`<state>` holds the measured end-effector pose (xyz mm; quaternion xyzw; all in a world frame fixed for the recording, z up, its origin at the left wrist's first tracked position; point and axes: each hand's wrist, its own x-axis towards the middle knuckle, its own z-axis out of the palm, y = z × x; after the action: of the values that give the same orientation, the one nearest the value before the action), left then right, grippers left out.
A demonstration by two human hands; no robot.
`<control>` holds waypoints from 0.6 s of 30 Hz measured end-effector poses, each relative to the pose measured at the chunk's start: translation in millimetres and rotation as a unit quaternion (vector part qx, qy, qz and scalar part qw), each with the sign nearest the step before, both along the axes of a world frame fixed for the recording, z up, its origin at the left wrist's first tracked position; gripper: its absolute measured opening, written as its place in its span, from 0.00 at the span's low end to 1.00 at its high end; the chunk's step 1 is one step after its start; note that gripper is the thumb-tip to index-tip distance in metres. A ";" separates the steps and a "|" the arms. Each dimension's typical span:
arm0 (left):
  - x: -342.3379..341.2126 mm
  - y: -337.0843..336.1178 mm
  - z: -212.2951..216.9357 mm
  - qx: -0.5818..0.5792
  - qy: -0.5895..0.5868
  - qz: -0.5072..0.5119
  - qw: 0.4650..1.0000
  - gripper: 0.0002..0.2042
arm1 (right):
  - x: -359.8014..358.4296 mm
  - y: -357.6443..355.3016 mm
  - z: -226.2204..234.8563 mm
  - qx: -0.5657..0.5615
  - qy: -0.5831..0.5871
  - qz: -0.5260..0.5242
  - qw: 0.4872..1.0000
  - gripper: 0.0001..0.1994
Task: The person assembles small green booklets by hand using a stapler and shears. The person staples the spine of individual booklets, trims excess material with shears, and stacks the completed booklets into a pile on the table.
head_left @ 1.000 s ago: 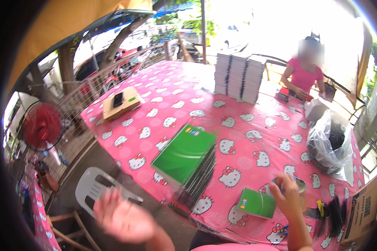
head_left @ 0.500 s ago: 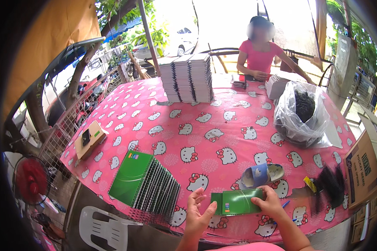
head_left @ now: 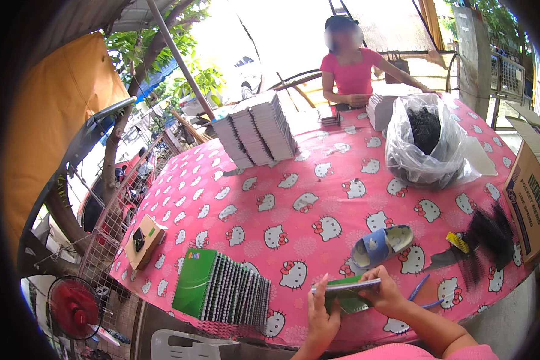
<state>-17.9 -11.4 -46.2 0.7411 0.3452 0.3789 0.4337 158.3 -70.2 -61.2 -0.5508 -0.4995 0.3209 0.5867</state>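
My left hand [head_left: 321, 313] and my right hand [head_left: 383, 290] both hold a thin green spiral notebook [head_left: 345, 288] edge-up over the near edge of a table with a pink cartoon-cat cloth [head_left: 294, 198]. To the left of my hands lies a slanted stack of green-covered spiral notebooks [head_left: 222, 291]. A blue-and-grey roll of tape [head_left: 380, 245] lies just beyond my right hand. A blue pen [head_left: 419, 287] lies to the right of it.
Tall stacks of notebooks [head_left: 258, 129] stand at the far left. A clear bag of black coils [head_left: 427, 143] sits far right, loose black coils [head_left: 486, 240] and a cardboard box [head_left: 531, 192] at right. A person in pink [head_left: 353, 72] sits opposite. A small box [head_left: 143, 240], red fan [head_left: 72, 309].
My left hand has come up from below the table to the green notebook. The notebook now stands on edge between both hands. My view has swung to the right.
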 end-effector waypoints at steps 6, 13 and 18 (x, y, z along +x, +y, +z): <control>22.7 -12.1 51.6 0.248 0.152 0.114 0.950 0.23 | -0.9 -1.8 3.6 -0.017 -0.036 -0.024 0.999 0.17; 23.0 14.8 25.5 0.187 0.066 0.027 0.980 0.09 | 114.3 -31.0 41.8 -0.007 -0.312 -0.260 0.914 0.14; 33.8 6.6 43.1 0.246 0.082 0.055 0.964 0.05 | 185.7 -91.0 -16.0 -0.258 -0.454 -0.445 0.728 0.12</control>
<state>15.9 -4.9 -3.1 0.8335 0.3157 0.4132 0.1868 344.0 -161.2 -77.1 -0.9199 -0.3021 -0.1483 0.2012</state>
